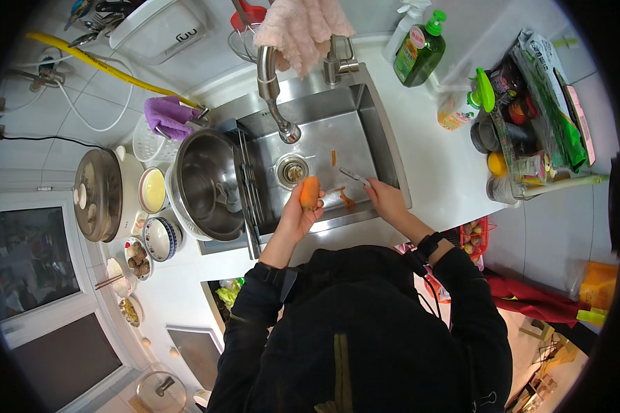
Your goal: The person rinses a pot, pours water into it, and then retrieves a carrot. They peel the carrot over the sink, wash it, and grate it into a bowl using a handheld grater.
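Note:
My left hand is closed around an orange carrot over the near part of a steel sink. To its right, my right hand grips a slim metal peeler that points toward the far left. The peeler and the carrot are apart. Orange peel strips lie on the sink bottom between my hands, and one more strip lies farther back. The round drain is just beyond the carrot, with the faucet head hanging above it.
A steel bowl rests at the sink's left, beside a dark rack. Bowls and a large lidded pot stand farther left. Behind the sink at right are a green pump bottle and a spray bottle. A pink cloth drapes the faucet.

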A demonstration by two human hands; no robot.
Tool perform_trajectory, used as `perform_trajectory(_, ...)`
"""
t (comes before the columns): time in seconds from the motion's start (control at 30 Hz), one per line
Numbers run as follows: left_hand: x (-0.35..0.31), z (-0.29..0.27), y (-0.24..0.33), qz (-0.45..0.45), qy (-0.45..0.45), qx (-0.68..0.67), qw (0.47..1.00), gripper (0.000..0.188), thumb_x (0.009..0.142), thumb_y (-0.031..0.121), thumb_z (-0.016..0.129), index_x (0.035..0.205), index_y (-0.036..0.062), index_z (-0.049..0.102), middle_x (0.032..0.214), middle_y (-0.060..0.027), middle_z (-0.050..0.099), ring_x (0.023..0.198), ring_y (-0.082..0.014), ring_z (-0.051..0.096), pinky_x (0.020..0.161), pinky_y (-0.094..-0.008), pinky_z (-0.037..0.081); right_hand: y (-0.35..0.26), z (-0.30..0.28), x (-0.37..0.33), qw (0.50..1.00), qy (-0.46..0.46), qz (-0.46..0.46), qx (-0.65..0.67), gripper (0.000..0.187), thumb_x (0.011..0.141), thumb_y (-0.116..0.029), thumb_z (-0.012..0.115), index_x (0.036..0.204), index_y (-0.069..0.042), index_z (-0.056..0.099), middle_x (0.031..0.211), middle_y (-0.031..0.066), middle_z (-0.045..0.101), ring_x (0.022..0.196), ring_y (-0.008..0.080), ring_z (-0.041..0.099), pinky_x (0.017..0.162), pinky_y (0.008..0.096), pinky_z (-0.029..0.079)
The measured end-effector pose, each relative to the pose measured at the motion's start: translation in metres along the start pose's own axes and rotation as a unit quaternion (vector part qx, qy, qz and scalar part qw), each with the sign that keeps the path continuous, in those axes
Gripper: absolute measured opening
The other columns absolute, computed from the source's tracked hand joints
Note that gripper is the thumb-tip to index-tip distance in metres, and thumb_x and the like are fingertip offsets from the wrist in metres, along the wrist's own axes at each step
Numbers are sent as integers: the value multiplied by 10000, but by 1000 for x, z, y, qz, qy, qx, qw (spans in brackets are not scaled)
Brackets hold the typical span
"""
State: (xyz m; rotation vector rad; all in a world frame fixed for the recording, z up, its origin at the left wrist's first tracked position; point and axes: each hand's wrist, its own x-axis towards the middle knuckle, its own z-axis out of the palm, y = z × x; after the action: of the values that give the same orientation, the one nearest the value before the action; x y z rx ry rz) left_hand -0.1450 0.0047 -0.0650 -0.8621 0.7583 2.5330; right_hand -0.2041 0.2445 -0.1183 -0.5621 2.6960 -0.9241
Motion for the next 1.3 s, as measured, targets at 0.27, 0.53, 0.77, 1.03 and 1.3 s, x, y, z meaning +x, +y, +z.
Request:
perform_trajectory(0.27,4,-3,-4,-9,-1,-27,1000,440,960,426,351,1092,39,514,872,-66,563,674,-151,507,609,-268,455,-28,-23,-12,983,-38,-34,178,182,873,-226,548,920,-52,569,699,148,581,629,339,579,544,400,435)
perform_trajectory(0.53,1,25,-14,21,63,-73,995,455,971,425,315,1116,38,505,895,-85,563,684,-165,520,594,-274,451,-70,-20,-14,972,15,-191,135,198,838,-238,607,817,-58,528,643,126,546,585,332,553,509,403,414)
perform_trajectory(0.77,-8,18,-17,-15,60,38,997,511,965,471,291,1125,25,483,861,-97,544,645,-162,505,590,-258,460,-35,-4,22,999,12,-51,-13,337,890,-364,503,773,-51,550,661,138,578,624,352,579,535,438,445)
perform_trajectory(1.03,-11,15,1,-4,37,39,999,494,933,500,390,1029,32,516,827,-65,545,672,-138,534,599,-249,476,-15,-5,19,994,-66,6,-83,385,908,-384,462,757,-42,551,670,163,589,649,366,585,576,455,461)
perform_trajectory(1.3,-3,16,-7,17,88,39,995,445,967,425,336,1110,37,501,863,-94,559,672,-170,517,599,-284,446,-58,-26,-10,988,10,-124,87,283,878,-285,553,742,-47,482,610,134,541,580,353,551,500,419,419)
